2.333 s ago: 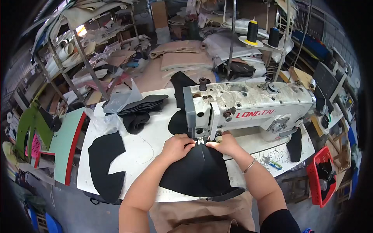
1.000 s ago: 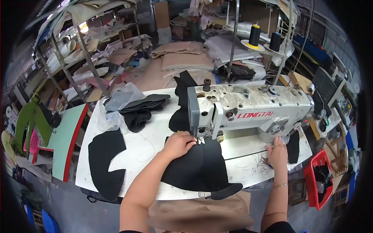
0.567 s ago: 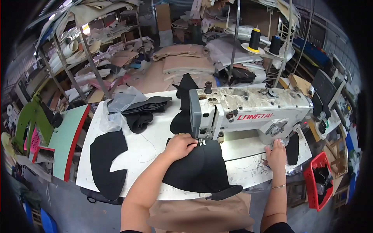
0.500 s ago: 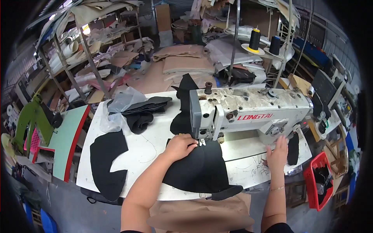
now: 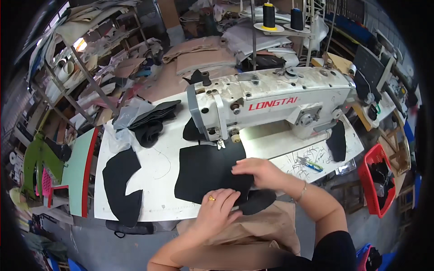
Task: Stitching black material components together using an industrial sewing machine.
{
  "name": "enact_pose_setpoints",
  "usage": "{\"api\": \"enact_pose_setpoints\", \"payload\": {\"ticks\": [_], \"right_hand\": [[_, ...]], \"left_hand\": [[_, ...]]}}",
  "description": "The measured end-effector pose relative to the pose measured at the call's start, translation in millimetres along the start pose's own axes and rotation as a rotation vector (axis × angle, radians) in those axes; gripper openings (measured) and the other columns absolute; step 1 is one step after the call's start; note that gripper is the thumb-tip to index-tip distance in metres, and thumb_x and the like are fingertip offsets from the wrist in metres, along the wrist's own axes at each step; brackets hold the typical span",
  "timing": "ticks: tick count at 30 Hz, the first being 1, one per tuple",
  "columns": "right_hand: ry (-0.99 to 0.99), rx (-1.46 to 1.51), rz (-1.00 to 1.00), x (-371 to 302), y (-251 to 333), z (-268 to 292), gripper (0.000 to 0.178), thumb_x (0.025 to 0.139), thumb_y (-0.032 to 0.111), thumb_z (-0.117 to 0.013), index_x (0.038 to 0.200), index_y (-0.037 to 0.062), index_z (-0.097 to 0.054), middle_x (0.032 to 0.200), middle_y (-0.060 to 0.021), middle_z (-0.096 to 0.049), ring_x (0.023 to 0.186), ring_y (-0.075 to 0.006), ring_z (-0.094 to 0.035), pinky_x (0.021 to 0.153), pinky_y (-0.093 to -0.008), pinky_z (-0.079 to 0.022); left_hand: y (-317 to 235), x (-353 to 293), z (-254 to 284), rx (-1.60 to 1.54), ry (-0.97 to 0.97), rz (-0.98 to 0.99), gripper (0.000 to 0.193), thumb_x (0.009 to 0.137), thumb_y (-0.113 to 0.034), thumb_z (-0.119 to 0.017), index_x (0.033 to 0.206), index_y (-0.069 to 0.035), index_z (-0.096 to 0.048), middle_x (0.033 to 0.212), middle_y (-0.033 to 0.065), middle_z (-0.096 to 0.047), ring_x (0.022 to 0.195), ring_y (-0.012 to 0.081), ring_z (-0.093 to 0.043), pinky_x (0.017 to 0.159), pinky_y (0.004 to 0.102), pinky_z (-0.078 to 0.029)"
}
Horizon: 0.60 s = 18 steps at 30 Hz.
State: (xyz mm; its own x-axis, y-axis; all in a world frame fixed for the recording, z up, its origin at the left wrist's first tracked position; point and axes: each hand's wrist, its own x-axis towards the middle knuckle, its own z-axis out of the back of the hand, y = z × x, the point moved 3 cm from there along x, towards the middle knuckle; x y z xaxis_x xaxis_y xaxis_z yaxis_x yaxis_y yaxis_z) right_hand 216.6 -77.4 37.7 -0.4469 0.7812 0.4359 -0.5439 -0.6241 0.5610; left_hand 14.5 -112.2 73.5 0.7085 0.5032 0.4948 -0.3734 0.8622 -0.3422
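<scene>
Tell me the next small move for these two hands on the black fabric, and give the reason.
Probably slide the black fabric piece up under the needle area of the sewing machine. Both the left hand and the right hand lie flat on its near edge, and its far edge sits just at the presser foot, so it looks aligned but not yet fed.

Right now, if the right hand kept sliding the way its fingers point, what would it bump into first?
The right hand points left across the black fabric piece. It would probably just keep sliding over that fabric, then reach bare white table. Depth is hard to judge.
</scene>
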Motion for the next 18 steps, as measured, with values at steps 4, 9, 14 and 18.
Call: {"api": "enact_pose_setpoints", "payload": {"ticks": [4, 9, 14, 18], "right_hand": [[0.034, 0.207, -0.262, 37, 13, 32, 0.03, 0.08, 0.004, -0.06, 0.109, 0.0063, -0.065, 0.092, -0.0153, -0.068, 0.084, -0.0263, -0.067, 0.079, -0.0346, -0.051], [0.059, 0.17, -0.599, 44, 17, 63, 0.03, 0.09, 0.028, -0.061, 0.104, 0.0024, -0.066, 0.077, -0.012, -0.067, 0.068, -0.0188, -0.06, 0.068, -0.0341, -0.048], [0.155, 0.083, -0.594, 49, 23, 67, 0.031, 0.088, 0.029, -0.062, 0.101, 0.0014, -0.066, 0.081, -0.0148, -0.068, 0.074, -0.0267, -0.063, 0.073, -0.0369, -0.049], [0.216, -0.052, -0.46, 53, 26, 77, 0.025, 0.086, 0.023, -0.065, 0.102, 0.0039, -0.066, 0.077, -0.0143, -0.067, 0.067, -0.0225, -0.062, 0.066, -0.0333, -0.049]], "left_hand": [[18, 5, -6, -0.059, -0.351, 0.141, 0.033, 0.078, -0.01, -0.071, 0.109, -0.006, -0.06, 0.09, 0.0091, -0.063, 0.081, 0.0234, -0.062, 0.072, 0.0326, -0.05], [73, -18, -3, -1.337, -0.722, 0.779, 0.029, 0.089, -0.005, -0.057, 0.118, -0.003, -0.054, 0.104, 0.0042, -0.063, 0.093, 0.0133, -0.059, 0.082, 0.0264, -0.048], [51, -42, -11, -0.9, -0.297, 0.753, 0.033, 0.084, -0.011, -0.062, 0.115, -0.003, -0.057, 0.109, 0.006, -0.064, 0.101, 0.021, -0.06, 0.09, 0.0332, -0.046], [15, -20, -17, 0.129, 0.075, -0.048, 0.038, 0.069, -0.009, -0.065, 0.107, -0.003, -0.062, 0.11, 0.0133, -0.062, 0.11, 0.0349, -0.056, 0.095, 0.0437, -0.044]]}}
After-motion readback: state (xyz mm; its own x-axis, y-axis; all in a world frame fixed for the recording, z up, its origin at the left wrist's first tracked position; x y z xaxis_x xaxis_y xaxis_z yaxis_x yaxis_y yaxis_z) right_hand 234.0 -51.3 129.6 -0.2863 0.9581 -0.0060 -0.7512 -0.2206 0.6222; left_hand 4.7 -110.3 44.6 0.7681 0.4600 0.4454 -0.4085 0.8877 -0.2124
